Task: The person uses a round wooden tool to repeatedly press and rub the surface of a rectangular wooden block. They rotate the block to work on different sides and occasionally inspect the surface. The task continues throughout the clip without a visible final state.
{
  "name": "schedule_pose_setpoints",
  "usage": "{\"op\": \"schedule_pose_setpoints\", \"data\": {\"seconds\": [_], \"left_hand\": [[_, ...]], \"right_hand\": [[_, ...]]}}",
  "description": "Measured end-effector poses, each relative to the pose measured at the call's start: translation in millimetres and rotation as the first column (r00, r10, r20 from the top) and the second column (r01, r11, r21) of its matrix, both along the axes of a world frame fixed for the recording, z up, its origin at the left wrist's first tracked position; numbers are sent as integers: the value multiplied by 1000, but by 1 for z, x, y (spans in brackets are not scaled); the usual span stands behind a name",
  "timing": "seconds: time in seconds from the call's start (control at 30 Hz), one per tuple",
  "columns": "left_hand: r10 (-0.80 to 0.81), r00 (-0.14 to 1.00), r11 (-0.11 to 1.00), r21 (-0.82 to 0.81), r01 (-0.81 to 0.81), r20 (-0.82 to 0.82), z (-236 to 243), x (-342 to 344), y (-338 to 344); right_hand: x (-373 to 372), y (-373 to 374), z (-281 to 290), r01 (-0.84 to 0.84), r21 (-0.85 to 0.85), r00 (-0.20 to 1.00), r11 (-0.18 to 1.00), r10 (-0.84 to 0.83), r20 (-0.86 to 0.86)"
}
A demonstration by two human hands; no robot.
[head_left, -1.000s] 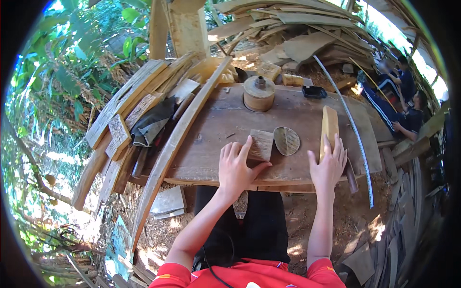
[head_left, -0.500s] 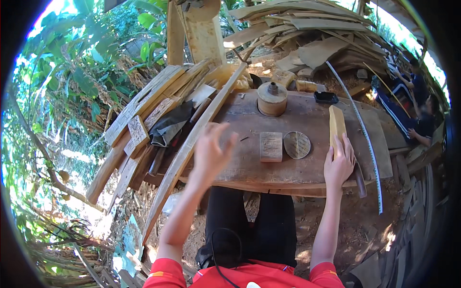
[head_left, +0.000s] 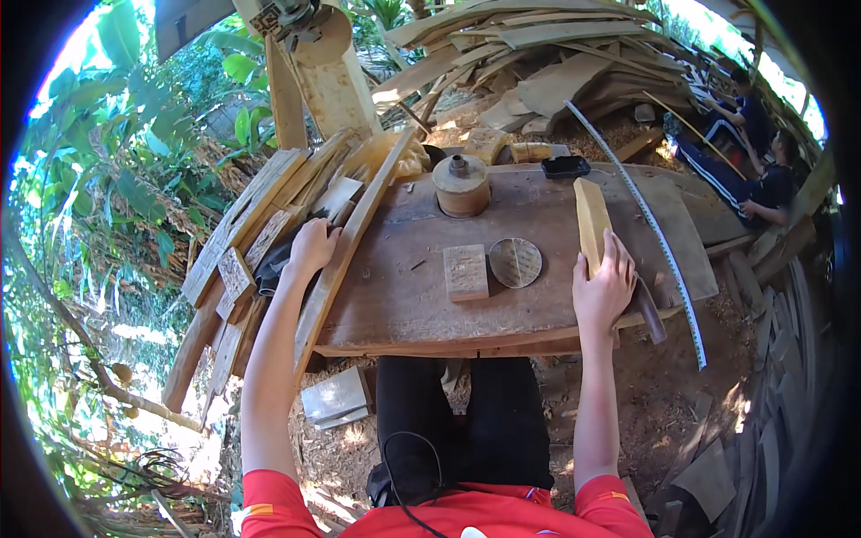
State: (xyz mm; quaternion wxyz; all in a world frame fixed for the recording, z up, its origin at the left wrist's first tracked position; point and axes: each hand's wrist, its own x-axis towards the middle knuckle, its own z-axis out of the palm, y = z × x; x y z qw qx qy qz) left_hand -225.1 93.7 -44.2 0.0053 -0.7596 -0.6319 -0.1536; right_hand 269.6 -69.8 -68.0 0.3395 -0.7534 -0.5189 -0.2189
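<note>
My right hand (head_left: 605, 285) is closed round the lower end of a pale yellow wooden block (head_left: 591, 220), which rests on the wooden worktable (head_left: 386, 296). Beyond the long wooden strip (head_left: 345, 247), at the table's left side, my left hand (head_left: 312, 248) has its fingers curled down over a dark cloth (head_left: 272, 269). What those fingers hold, if anything, is hidden. In the middle of the table lie a small square wood block (head_left: 465, 273) and a thin round disc (head_left: 515, 263), side by side.
A round wooden container (head_left: 461, 188) stands near the far edge, with a black tray (head_left: 566, 167) to its right. The white measuring strip (head_left: 650, 220) overhangs the front right edge. Boards (head_left: 242, 224) are stacked at left. Two people (head_left: 762, 179) sit at far right.
My left hand has moved left and away from me, from above the table to the dark cloth, and its fingers have curled. My right hand stays on the wooden block. The view has shifted.
</note>
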Motion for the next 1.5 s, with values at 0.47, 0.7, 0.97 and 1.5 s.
{"op": "schedule_pose_setpoints", "data": {"seconds": [0.47, 0.7, 0.97, 1.5], "left_hand": [[-103, 363, 995, 97, 37, 926, 101, -4, -33], [46, -119, 928, 2, 373, 992, 116, 35, -76], [105, -30, 822, -70, 565, 994, 114, 104, -123], [-534, 841, 814, -217, 539, 83, 45, 184, -136]], "right_hand": [[2, -4, -1, 36, 19, 999, 999, -36, -25], [4, -4, 0, 2, 27, 995, 1000, 1, -97], [9, -15, 13, -355, 183, 744, 917, 396, -539], [-31, 17, 7, -331, 613, -130, 717, 609, -783]]}}
